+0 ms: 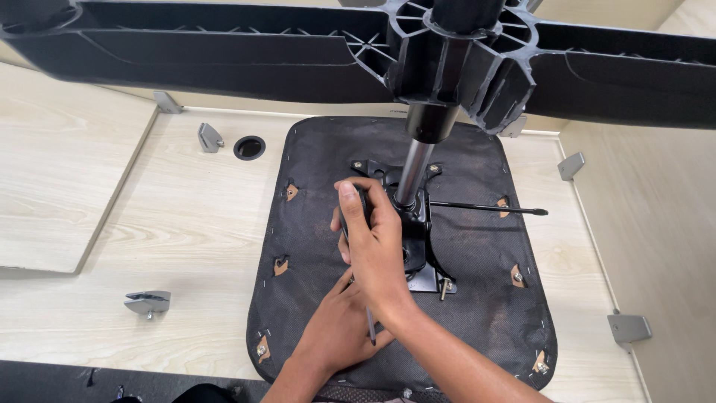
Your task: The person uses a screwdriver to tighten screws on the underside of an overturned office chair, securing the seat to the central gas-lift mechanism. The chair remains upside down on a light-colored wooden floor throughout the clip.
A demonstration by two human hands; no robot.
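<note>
An upturned chair seat [485,298] with black fabric underside lies on a pale wooden table [194,224]. A black metal mechanism plate [419,224] is bolted at its middle, and a chrome gas cylinder [414,168] rises from it to the black star base [224,52] overhead. My right hand [373,246] is closed on the black handle of a screwdriver [371,328], whose thin shaft points down toward me. My left hand [335,328] rests on the fabric just below, its fingers hidden under my right wrist, next to the shaft.
A thin black lever rod [492,207] sticks out to the right of the plate. Grey metal brackets [148,302] [210,136] [629,327] [570,164] sit around the seat. A round black cable hole [249,148] is at the back left. Wooden panels wall both sides.
</note>
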